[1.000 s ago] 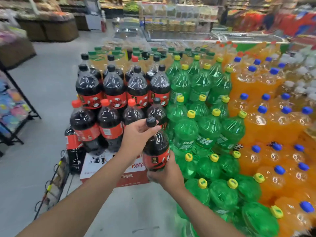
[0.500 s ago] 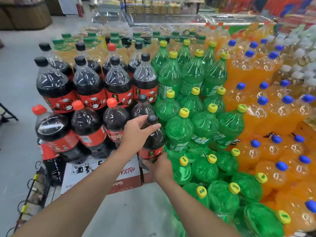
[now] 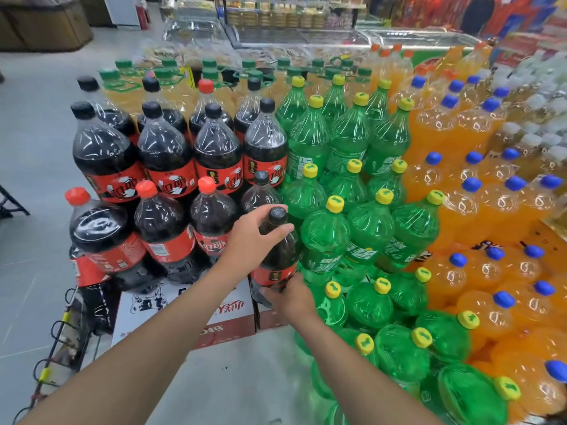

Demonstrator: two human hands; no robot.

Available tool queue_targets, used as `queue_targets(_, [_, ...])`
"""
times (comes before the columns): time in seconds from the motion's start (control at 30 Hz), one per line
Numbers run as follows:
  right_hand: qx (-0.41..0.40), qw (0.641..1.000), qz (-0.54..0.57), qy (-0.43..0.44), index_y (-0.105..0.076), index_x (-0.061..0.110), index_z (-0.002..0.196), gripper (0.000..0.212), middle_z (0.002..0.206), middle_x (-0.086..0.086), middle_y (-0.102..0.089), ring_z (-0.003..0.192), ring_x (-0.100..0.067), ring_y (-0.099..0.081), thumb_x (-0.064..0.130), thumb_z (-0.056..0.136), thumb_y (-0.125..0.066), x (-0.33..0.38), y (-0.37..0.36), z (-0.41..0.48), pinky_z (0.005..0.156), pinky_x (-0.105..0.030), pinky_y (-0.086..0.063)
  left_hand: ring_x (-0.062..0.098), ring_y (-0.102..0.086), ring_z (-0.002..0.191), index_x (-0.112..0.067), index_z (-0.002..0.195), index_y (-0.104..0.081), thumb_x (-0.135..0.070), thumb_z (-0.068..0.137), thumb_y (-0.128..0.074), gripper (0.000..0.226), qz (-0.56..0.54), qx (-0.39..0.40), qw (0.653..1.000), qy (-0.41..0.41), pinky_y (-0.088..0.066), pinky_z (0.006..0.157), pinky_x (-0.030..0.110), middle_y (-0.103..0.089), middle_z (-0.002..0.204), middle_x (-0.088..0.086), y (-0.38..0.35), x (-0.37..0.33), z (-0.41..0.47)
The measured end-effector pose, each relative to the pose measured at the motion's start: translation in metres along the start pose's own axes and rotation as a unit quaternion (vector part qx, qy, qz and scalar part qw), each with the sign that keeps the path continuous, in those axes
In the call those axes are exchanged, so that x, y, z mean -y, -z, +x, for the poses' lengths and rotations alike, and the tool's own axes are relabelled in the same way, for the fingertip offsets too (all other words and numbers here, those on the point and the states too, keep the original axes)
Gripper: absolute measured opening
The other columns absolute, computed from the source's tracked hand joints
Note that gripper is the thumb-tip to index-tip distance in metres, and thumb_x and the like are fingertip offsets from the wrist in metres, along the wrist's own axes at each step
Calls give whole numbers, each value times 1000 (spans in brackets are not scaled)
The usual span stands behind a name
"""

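Head camera, and here comes the cola bottle [image 3: 277, 256]. A second ago it was carried out in front of the stack, clear of everything. Now it has come in and down to the front row, into the slot between the red-capped colas [image 3: 211, 216] and the green bottles [image 3: 325, 240].

The left hand [image 3: 254, 240] is curled round the neck, fingers wrapped just under the black cap [image 3: 277, 215]. The right hand [image 3: 294, 297] grips low at the base, fingers tucked beneath the red label. That looks like a placement almost finished. Whether the base is already resting is hidden by the right hand.

Now the room. It is tight on the right, with the nearest green bottle touching or just beside the cola bottle's shoulder. Behind it another black-capped cola [image 3: 260, 194] stands close, so there is nothing spare at the back. On the left, the nearest red-capped cola is just beside the left wrist.

The base sits right at the front edge of the cartons [image 3: 184, 314], and that is the edge to watch, because a bottle set too far forward could tip off.

The open way out is toward the person, over bare floor [image 3: 245, 378]. A wire rack [image 3: 58, 342] stands well off to the left.
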State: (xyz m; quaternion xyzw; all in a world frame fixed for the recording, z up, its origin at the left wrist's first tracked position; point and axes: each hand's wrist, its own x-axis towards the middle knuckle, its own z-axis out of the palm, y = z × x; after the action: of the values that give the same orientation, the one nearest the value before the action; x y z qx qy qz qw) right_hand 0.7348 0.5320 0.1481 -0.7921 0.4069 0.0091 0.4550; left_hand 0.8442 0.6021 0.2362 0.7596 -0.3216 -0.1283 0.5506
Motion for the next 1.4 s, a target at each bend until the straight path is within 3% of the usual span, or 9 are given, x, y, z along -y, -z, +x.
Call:
queue_targets(0.23, [-22,995,-86,52,-54,8,121,62,119,-13,-66,109,-34,-65,48,81,-79,15,23,-19,85,-38,-51,0,-60,124,-44,132,-59,-35,87,-80,50,55,2,997,-46,-49,111,40,-67,131,-19,7,-6,-10])
queue_targets(0.37, [-27,980,-172,95,-65,14,119,48,120,-9,-69,115,-30,-64,49,87,-72,18,66,-45,92,-37,-52,12,-32,151,-28,146,-52,-36,90,-79,63,168,-52,972,-155,-23,126,35,-48,154,-8,7,-33,-22])
queue_targets(0.47, [-104,963,-197,148,-60,21,136,55,139,-2,-61,132,-24,-53,54,92,-64,8,114,-69,109,-41,-45,21,-24,156,-22,144,-56,-38,94,-72,54,213,-84,932,-282,-18,128,39,-46,158,-2,-3,-64,-32])
queue_targets(0.57, [-201,936,-221,184,-44,19,151,71,153,-2,-47,143,-22,-39,59,95,-58,-15,168,-93,119,-40,-34,26,-29,155,-21,141,-60,-42,96,-63,50,218,-46,911,-347,-20,128,40,-48,157,3,-32,-90,-42])
queue_targets(0.77, [-286,921,-252,82,-22,28,162,89,169,-1,-19,156,-24,-16,76,92,-46,-101,264,-150,126,-44,-20,20,-20,158,-30,153,-46,-67,92,-53,72,219,88,919,-318,-26,126,48,-35,166,-3,-131,-127,-66])
queue_targets(0.9, [-308,922,-234,21,-17,32,163,91,171,3,-12,157,-20,-11,82,90,-41,-170,309,-203,126,-46,-21,18,-21,157,-34,157,-38,-60,91,-68,76,221,184,903,-319,-25,126,43,-28,168,-6,-212,-158,-103])
queue_targets(1.1, [-310,922,-227,-51,-29,27,159,85,168,0,-21,154,-22,-19,79,92,-41,-282,361,-296,124,-44,-24,20,-50,136,-30,142,-57,-54,90,-73,60,214,275,878,-328,-39,114,38,-56,146,-5,-336,-200,-188])
queue_targets(1.3, [-309,917,-215,-128,-37,26,155,87,163,-1,-31,152,-23,-27,81,87,-37,-395,382,-381,123,-43,-28,17,-55,130,-32,135,-61,-69,81,-51,67,202,365,855,-307,-45,109,39,-60,138,-9,-444,-209,-277])
queue_targets(1.4, [-315,913,-197,-165,-47,25,148,91,155,0,-42,144,-26,-39,82,79,-32,-450,382,-413,116,-46,-37,18,-48,137,-30,140,-57,-61,89,-63,60,208,404,838,-303,-42,114,39,-55,145,-7,-486,-208,-319])
